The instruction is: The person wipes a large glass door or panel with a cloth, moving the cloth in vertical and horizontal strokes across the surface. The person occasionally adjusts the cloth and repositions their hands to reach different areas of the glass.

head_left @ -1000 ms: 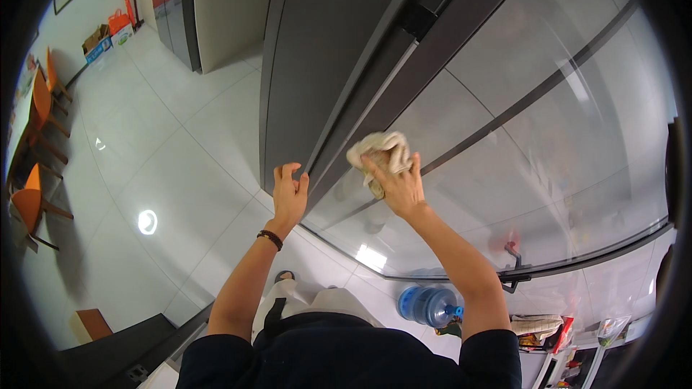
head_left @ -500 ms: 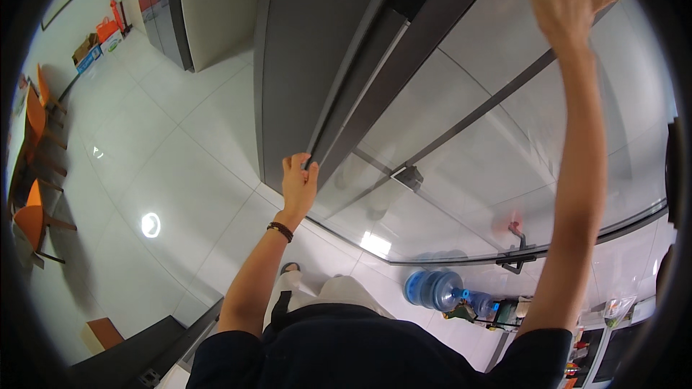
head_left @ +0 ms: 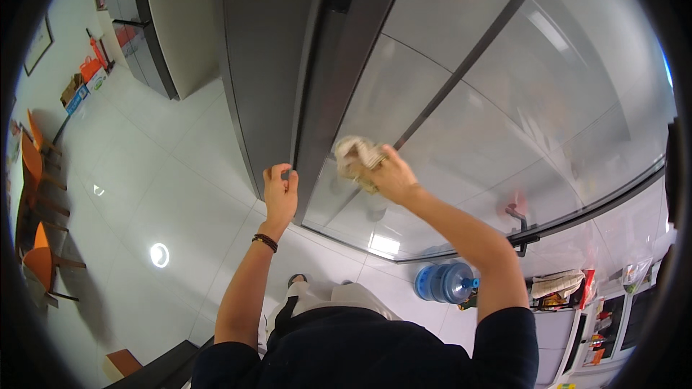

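Note:
My right hand (head_left: 395, 175) is closed on a crumpled pale cloth (head_left: 356, 160) with greenish-yellow patches. It holds the cloth against the glass door (head_left: 447, 137), close to the dark door frame (head_left: 351, 65). Lower and to the left, my left hand (head_left: 280, 193) has its fingers and thumb curled at the edge of the frame beside the grey panel (head_left: 267, 50). Its fingertips meet that edge; how firm the grip is does not show. A dark bracelet (head_left: 265, 242) circles my left wrist.
A black door handle (head_left: 520, 234) sits low on the glass. Large blue water bottles (head_left: 447, 282) stand on the tiled floor by my feet. Orange chairs (head_left: 42, 252) line the far left, and a refrigerator (head_left: 148, 43) stands at the upper left. A shelf holds a folded towel (head_left: 559, 283).
My right hand has brought the cloth from the upper right down and left across the glass. My left hand stays at the frame edge, and the view has shifted slightly.

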`<state>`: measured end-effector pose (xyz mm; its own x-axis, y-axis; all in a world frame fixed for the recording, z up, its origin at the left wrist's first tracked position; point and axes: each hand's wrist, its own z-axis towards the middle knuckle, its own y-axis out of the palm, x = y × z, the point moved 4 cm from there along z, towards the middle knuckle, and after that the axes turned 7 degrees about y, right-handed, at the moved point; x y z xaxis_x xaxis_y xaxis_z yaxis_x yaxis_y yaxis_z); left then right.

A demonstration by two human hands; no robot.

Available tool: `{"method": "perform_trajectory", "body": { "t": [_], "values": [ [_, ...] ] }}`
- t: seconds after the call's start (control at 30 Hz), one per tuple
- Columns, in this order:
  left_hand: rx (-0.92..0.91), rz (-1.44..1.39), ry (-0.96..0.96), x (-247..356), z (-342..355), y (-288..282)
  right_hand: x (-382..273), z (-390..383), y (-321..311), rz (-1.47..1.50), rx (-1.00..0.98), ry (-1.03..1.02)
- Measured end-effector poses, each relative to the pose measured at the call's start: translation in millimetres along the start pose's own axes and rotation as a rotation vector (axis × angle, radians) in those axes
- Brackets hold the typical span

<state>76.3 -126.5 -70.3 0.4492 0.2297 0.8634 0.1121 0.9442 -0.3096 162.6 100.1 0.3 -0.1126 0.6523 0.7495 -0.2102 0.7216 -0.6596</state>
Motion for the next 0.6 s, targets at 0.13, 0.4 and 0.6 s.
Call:
{"method": "perform_trajectory", "body": {
  "t": [0.13,0.4,0.6],
  "values": [
    [0.011,-0.013,-0.057,3,8,3,125,-16,-105,0.168,0.028,0.346],
    [0.130,-0.185,0.170,103,85,12,271,-37,-206,-0.006,0.724,0.930],
    [0.214,-0.190,0.293,138,123,13,115,-20,-100,0.276,0.561,0.698]
  ]
}}
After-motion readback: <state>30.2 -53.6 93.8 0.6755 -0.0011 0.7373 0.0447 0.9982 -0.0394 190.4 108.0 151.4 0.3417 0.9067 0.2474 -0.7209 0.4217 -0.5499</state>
